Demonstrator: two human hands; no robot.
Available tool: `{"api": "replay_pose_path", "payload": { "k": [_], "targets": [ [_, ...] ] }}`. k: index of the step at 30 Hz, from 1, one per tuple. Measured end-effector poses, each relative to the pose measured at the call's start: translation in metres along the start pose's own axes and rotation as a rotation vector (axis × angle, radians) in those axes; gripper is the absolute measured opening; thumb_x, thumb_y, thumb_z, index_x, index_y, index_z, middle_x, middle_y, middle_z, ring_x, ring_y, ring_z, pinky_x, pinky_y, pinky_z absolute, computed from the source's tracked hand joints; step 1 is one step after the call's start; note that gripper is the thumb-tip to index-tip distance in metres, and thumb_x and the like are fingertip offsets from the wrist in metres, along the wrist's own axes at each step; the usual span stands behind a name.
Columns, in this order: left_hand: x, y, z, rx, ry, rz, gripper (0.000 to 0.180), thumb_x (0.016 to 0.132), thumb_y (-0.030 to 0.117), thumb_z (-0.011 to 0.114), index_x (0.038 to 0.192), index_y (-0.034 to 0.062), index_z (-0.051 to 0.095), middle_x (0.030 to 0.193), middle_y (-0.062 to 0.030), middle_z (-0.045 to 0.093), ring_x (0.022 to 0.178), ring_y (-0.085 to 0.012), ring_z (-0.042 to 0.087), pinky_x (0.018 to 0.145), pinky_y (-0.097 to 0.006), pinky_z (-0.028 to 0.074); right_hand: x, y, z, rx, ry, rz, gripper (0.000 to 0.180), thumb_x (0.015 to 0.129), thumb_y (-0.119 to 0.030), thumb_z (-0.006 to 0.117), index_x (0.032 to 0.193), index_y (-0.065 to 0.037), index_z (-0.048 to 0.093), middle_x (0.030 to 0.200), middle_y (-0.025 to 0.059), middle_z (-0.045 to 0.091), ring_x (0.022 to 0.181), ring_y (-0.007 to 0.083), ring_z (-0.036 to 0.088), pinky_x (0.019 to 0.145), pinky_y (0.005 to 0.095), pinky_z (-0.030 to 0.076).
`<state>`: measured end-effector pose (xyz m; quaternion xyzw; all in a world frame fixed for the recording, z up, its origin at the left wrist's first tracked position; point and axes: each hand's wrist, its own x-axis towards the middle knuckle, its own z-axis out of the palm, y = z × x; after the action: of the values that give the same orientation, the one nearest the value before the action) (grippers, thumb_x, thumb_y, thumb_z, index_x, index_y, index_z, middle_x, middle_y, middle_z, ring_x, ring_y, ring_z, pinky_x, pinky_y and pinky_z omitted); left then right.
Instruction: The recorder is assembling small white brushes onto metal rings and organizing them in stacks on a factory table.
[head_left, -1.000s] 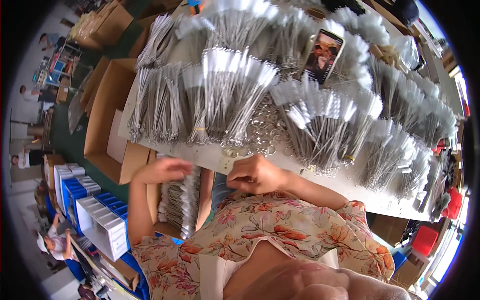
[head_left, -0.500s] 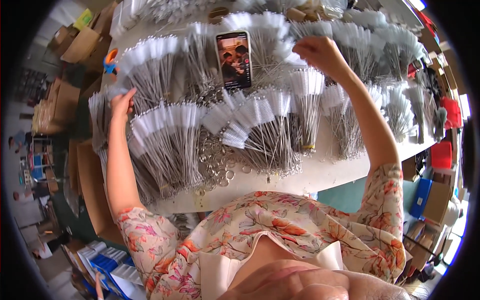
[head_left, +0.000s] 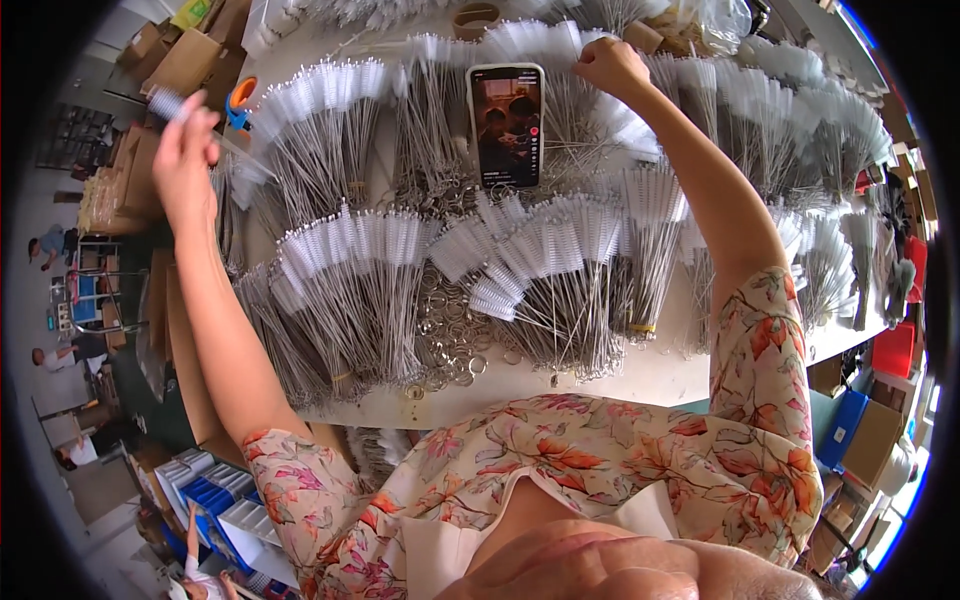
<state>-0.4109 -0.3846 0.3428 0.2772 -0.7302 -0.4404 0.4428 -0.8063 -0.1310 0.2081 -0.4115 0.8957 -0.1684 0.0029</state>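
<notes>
Two hands work far apart over a white bench (head_left: pixel 640 385) heaped with fanned bundles of wire-stemmed white brushes (head_left: pixel 350 290). Left hand (head_left: pixel 185 160), raised past the bench's far left edge, has its fingers closed on one brush (head_left: pixel 170 103), apparently lifted clear for handling. Right hand (head_left: pixel 610 65) reaches the far bundles beside an upright phone (head_left: pixel 505 125); its fingers curl, but whether they hold anything cannot be told. Loose metal rings (head_left: pixel 450 340) lie between the near bundles, within easy reach. Compared with half a second earlier, both arms appear further extended, the left hand now higher and off the bundles.
</notes>
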Motion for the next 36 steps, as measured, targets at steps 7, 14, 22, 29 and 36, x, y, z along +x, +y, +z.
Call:
{"api": "replay_pose_path", "payload": {
  "k": [7, 14, 22, 29, 36],
  "targets": [
    [-0.014, -0.02, 0.127, 0.221, -0.526, -0.329, 0.028, 0.089, 0.031, 0.05, 0.093, 0.0059, 0.063, 0.076, -0.0056, 0.063, 0.064, -0.0099, 0.056, 0.06, -0.024, 0.043, -0.025, -0.044, -0.12, 0.502, 0.479, -0.21, 0.023, 0.084, -0.023, 0.05, 0.086, -0.003, 0.061, 0.067, 0.0059, 0.058, 0.06, 0.0144, 0.054, 0.055, 0.0294, 0.045],
    [-0.02, -0.126, 0.141, 0.682, -0.533, -0.222, 0.027, 0.077, 0.03, 0.065, 0.073, 0.003, 0.064, 0.066, -0.0097, 0.063, 0.061, -0.0186, 0.06, 0.059, -0.032, 0.044, -0.014, 0.12, -0.056, -0.002, 0.344, -0.155, 0.02, 0.075, -0.03, 0.061, 0.084, -0.014, 0.068, 0.076, 0.0085, 0.066, 0.069, 0.0248, 0.064, 0.064, 0.0355, 0.05],
    [-0.014, -0.091, 0.128, 0.591, -0.137, 0.078, 0.02, 0.089, 0.023, 0.053, 0.089, 0.0041, 0.058, 0.065, -0.0046, 0.064, 0.061, -0.0145, 0.058, 0.065, -0.029, 0.044, -0.057, 0.07, -0.041, 0.027, -0.074, 0.203, 0.019, 0.067, -0.028, 0.065, 0.082, -0.017, 0.068, 0.084, 0.0095, 0.066, 0.082, 0.0289, 0.063, 0.071, 0.039, 0.051],
    [-0.043, 0.024, 0.111, -0.006, -0.109, -0.048, 0.021, 0.091, 0.02, 0.053, 0.101, 0.0033, 0.061, 0.071, 0.0025, 0.051, 0.057, -0.0036, 0.04, 0.047, -0.017, 0.03, -0.055, 0.09, -0.036, 0.014, 0.087, 0.24, 0.016, 0.066, -0.028, 0.061, 0.073, -0.015, 0.067, 0.078, 0.0104, 0.065, 0.076, 0.0303, 0.063, 0.066, 0.0406, 0.051],
    [-0.121, 0.062, 0.077, 0.119, -0.116, -0.022, 0.026, 0.094, 0.02, 0.046, 0.105, 0.0007, 0.06, 0.069, 0.0017, 0.046, 0.061, -0.0042, 0.041, 0.052, -0.019, 0.039, -0.051, 0.127, -0.092, 0.239, 0.552, 0.055, 0.023, 0.08, -0.028, 0.052, 0.085, -0.008, 0.061, 0.075, 0.0121, 0.06, 0.071, 0.0271, 0.058, 0.063, 0.0375, 0.046]
  ]
}}
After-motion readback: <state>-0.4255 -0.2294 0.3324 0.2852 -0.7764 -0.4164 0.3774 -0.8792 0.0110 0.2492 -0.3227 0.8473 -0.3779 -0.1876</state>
